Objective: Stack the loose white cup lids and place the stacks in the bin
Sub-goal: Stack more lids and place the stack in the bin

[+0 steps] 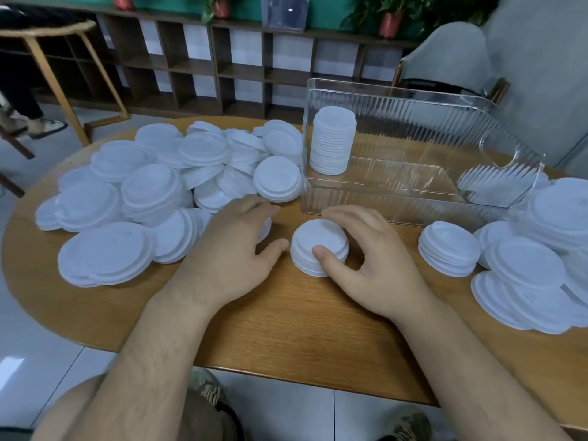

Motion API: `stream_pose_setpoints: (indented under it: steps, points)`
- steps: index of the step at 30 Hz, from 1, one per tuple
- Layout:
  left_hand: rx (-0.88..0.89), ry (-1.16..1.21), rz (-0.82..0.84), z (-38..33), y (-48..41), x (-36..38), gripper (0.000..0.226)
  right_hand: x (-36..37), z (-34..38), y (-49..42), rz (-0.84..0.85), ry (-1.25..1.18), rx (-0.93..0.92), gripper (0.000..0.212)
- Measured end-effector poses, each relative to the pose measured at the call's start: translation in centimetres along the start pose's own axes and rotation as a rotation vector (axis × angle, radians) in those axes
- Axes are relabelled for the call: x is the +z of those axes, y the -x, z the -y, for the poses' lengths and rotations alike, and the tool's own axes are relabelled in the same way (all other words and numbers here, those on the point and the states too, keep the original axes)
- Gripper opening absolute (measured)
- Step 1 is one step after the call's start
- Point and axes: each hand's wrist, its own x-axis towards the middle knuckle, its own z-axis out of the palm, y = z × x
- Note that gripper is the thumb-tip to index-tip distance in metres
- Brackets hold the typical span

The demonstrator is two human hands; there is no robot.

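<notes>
A short stack of white lids [318, 241] stands on the wooden table [302, 329] in front of me. My right hand [369, 262] grips it, thumb on the near side and fingers curved over the far side. My left hand [235, 249] lies just left of the stack with relaxed fingers over a partly hidden lid [266, 229], its thumb close to the stack. Behind stands the clear ribbed bin [397, 205] with one tall lid stack [334, 138] in its left corner. A big heap of loose lids [152, 192] covers the table's left side.
Another short stack [448, 249] and more loose lids [541, 259] lie on the right, beside the bin. A dark shelf unit [222, 68], a wooden chair [47, 43] and a grey armchair [445, 58] stand beyond the table. A person's foot shows at far left.
</notes>
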Motion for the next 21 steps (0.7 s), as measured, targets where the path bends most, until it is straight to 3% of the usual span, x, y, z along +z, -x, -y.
stream_pose_setpoints:
  steps: [2,5,13,16,21]
  points:
    - [-0.035,-0.149,-0.083,0.7,0.4,-0.4,0.042,0.7,0.9,-0.6,-0.042,0.060,-0.038,0.047]
    - [-0.091,-0.281,-0.075,1.2,0.7,-0.5,0.038,2.2,2.6,-2.0,-0.031,0.141,-0.106,0.048]
    - [-0.096,-0.279,-0.021,1.1,0.4,-0.2,0.018,3.3,2.4,-2.1,-0.013,0.073,-0.132,0.041]
    - [-0.094,-0.135,-0.104,0.5,0.5,-0.5,0.016,2.7,1.6,-1.8,-0.018,-0.011,-0.099,0.039]
    - [-0.309,0.470,-0.181,-1.5,0.2,-1.1,0.012,2.0,1.8,-1.8,-0.026,-0.120,-0.072,0.055]
